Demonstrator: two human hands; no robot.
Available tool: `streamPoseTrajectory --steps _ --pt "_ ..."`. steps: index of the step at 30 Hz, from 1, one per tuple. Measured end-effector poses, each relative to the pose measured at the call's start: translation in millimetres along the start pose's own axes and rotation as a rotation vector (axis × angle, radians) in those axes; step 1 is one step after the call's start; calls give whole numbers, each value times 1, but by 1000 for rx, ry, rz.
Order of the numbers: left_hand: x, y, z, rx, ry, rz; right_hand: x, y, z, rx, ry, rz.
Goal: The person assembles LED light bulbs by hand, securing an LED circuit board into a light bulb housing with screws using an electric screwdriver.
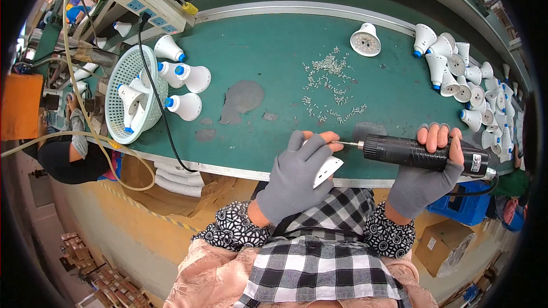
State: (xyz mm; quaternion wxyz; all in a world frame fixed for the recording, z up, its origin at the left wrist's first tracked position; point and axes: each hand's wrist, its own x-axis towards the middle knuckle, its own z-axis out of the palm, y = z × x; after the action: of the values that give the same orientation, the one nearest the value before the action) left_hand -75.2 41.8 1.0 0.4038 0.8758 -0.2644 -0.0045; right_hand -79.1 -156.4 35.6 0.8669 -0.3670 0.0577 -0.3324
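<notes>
My right hand (428, 179), in a grey fingerless glove, is wrapped round a black electric screwdriver (408, 152) lying nearly level, its bit pointing left. In my left hand (299, 177), gloved the same way, is a white bulb housing (327, 171), mostly hidden by the palm and fingers. The thumb and forefinger of that hand meet at the tip of the bit; whether a screw sits there is too small to tell. Small loose screws (331, 65) lie scattered on the green bench just beyond. One white bulb housing (366, 41) stands apart at the back, its open face showing.
A pale green basket (118, 105) with bulb housings stands at the left, several blue-tipped ones (184, 106) beside it. More bulb housings (448, 65) crowd the right end. A power strip (145, 4) with a black cable hangs at upper left. Another person (71, 157) is at far left.
</notes>
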Motion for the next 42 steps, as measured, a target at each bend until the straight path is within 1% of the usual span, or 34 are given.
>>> streamPoseTrajectory --steps 11,18,21,24,25,28,30,31,35,42 --pt "1 1 3 -35 -11 5 0 -2 2 -7 8 12" --pt "-1 0 5 -55 -37 20 3 -1 3 28 -74 22" --pt "-2 3 3 -219 4 -94 4 -5 1 57 -94 -8" --pt "-11 -6 8 -565 52 -275 0 -13 -3 89 -84 -59" --pt "-13 -5 9 -790 71 -412 -2 -17 -2 96 -74 -73" --pt "-15 1 8 -1015 82 -721 -13 -26 -1 98 -104 -121" --pt "-16 1 13 -993 138 -712 -24 -32 0 46 -129 -141" --pt "-16 3 12 -982 148 -710 -30 -30 2 29 -129 -191" --pt "-16 4 13 -917 183 -682 -49 -33 7 -66 -156 -203" --pt "-17 7 13 -790 225 -614 -63 -40 11 -135 -175 -95"
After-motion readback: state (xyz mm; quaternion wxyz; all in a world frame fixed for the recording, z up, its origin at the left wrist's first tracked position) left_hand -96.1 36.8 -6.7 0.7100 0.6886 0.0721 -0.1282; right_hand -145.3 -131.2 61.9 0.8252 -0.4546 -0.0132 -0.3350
